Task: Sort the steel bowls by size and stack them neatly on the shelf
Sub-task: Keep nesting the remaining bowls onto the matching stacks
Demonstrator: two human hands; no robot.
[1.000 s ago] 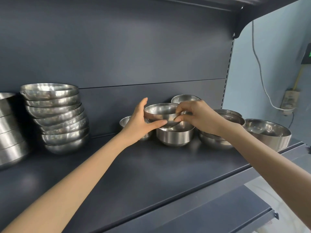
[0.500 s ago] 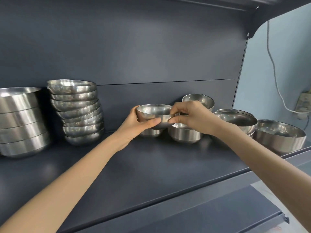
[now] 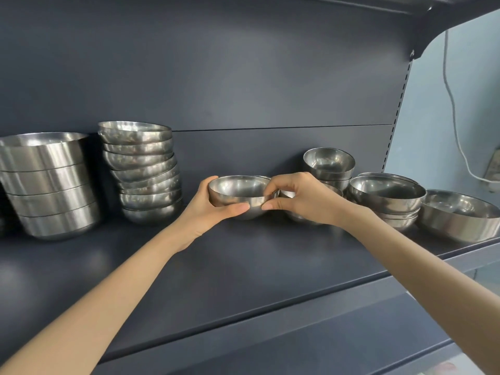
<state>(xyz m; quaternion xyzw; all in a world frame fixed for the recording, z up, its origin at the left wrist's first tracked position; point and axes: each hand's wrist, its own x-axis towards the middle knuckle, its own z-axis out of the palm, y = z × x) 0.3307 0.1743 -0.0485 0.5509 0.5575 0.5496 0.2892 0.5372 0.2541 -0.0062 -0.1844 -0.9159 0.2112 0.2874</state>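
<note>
Left hand (image 3: 209, 211) cups the small steel bowl (image 3: 239, 189), thumb across its front. Right hand (image 3: 301, 203) pinches the right rim, low over the middle of the shelf (image 3: 243, 266); contact unclear. Right hand hides most of another bowl (image 3: 336, 189).

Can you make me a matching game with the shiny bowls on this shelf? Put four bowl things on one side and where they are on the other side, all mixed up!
Things
1. small bowl
2. leaning stack
3. straight-sided stack
4. wide bowl

Places
A. far right end of the shelf
B. held by the left hand and right hand
C. far left end
D. just left of the hands

Pairs: 1-B, 2-D, 3-C, 4-A
</note>
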